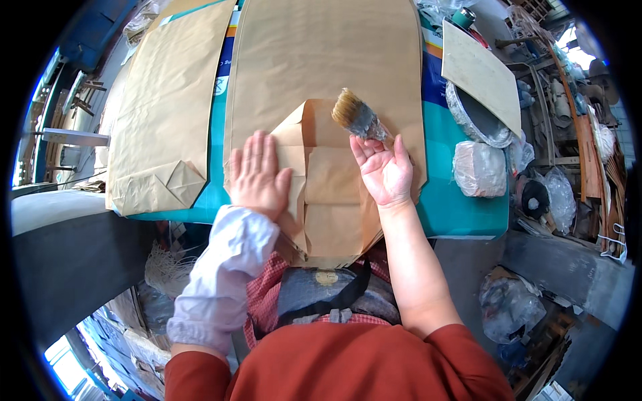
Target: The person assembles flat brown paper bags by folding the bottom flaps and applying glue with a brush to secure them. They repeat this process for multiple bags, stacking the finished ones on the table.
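A large brown paper bag (pixel 321 53) lies before me. Its near end is opened out into folded flaps, with a creased bottom panel (pixel 332 175) in the middle. My left hand (pixel 257 175) rests flat on the left flap, fingers stretched out and pointing away from me. My right hand (pixel 386 172) is turned palm up over the right flap and holds a paintbrush (pixel 359 115). The brush has worn tan bristles pointing up and left, and its wrapped neck passes between thumb and fingers. The rest of its handle is hidden behind the hand.
Another paper bag (pixel 167 100) with a folded end lies at the left on the teal work surface (pixel 468 207). At the right stand a round tub (pixel 478 120) partly covered by a pale board (pixel 478 70), and a wrapped block (pixel 479 169). Plastic-wrapped clutter (pixel 511 304) sits lower right.
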A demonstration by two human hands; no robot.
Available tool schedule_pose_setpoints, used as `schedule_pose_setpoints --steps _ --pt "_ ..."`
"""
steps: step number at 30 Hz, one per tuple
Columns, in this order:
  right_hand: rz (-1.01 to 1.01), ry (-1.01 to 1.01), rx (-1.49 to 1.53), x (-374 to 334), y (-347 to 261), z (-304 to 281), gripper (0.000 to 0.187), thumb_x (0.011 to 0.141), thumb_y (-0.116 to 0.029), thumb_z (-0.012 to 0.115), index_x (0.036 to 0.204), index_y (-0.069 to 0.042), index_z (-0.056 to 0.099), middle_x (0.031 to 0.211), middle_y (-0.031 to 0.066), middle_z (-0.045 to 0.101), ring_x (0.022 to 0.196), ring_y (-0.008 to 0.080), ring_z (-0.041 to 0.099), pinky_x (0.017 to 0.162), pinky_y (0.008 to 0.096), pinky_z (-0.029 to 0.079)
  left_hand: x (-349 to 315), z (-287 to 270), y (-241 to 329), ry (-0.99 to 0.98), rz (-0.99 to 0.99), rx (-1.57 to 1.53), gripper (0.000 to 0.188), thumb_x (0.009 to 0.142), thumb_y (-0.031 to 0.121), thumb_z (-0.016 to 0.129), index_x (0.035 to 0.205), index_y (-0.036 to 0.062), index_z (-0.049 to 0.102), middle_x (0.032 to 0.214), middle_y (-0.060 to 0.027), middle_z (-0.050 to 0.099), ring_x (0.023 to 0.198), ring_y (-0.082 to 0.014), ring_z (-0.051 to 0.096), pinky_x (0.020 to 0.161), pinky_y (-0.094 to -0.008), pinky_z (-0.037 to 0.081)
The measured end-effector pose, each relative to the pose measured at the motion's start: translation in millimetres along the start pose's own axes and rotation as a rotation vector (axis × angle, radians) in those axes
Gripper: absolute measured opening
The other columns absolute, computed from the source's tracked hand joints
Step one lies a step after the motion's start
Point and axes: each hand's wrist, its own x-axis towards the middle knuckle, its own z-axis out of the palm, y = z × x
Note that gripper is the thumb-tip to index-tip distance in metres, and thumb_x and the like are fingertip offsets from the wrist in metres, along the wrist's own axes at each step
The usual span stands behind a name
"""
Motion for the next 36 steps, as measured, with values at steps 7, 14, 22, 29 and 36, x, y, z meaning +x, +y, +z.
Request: schedule_pose_setpoints --steps 7,14,22,29,36 --pt "0.077 -0.006 -0.16 -15 -2 -9 0.041 0.097 -0.033 0.056 0.121 0.001 0.056 0.101 0.0108 0.068 0.094 0.0187 0.065 0.092 0.0339 0.051 -13 -15 -6 -0.177 0.382 -0.135 0.073 0.088 0.043 0.057 0.147 0.0061 0.036 0.154 -0.0117 0.031 0.144 -0.0297 0.024 0.118 -0.0473 0.015" --pt "0.051 0.035 -0.413 30 -4 3 0.035 0.096 -0.026 0.059 0.118 0.001 0.059 0.108 0.01 0.066 0.097 0.0183 0.061 0.088 0.0336 0.048 28 -7 -14 -0.045 0.481 -0.015 0.088 0.079 0.064 0.057 0.142 0.004 0.041 0.151 -0.0162 0.035 0.143 -0.0295 0.027 0.118 -0.0458 0.018" --pt "0.009 -0.283 -1.426 -118 -41 58 0.017 0.085 -0.007 0.07 0.099 0.002 0.069 0.095 0.0109 0.069 0.074 0.0205 0.065 0.063 0.0302 0.053 12 -8 -16 -0.09 0.483 -0.069 0.077 0.084 0.044 0.059 0.143 -0.0005 0.037 0.151 -0.0231 0.031 0.143 -0.0356 0.025 0.118 -0.0453 0.017" --pt "-0.253 -0.75 -2.256 -128 -39 86 0.023 0.073 -0.002 0.069 0.096 0.002 0.066 0.094 0.0107 0.065 0.082 0.0243 0.064 0.068 0.0321 0.055 14 -2 -14 -0.047 0.493 -0.031 0.076 0.085 0.044 0.058 0.144 0.0004 0.037 0.151 -0.0216 0.031 0.143 -0.0344 0.025 0.118 -0.0442 0.017" --pt "-0.316 -0.804 -2.138 -155 -6 69 0.027 0.073 -0.007 0.073 0.098 0.001 0.066 0.096 0.0101 0.064 0.079 0.0238 0.063 0.065 0.0315 0.055 13 -2 -13 -0.05 0.482 0.001 0.074 0.087 0.042 0.058 0.143 -0.0002 0.036 0.151 -0.0206 0.033 0.143 -0.0326 0.025 0.119 -0.044 0.016"
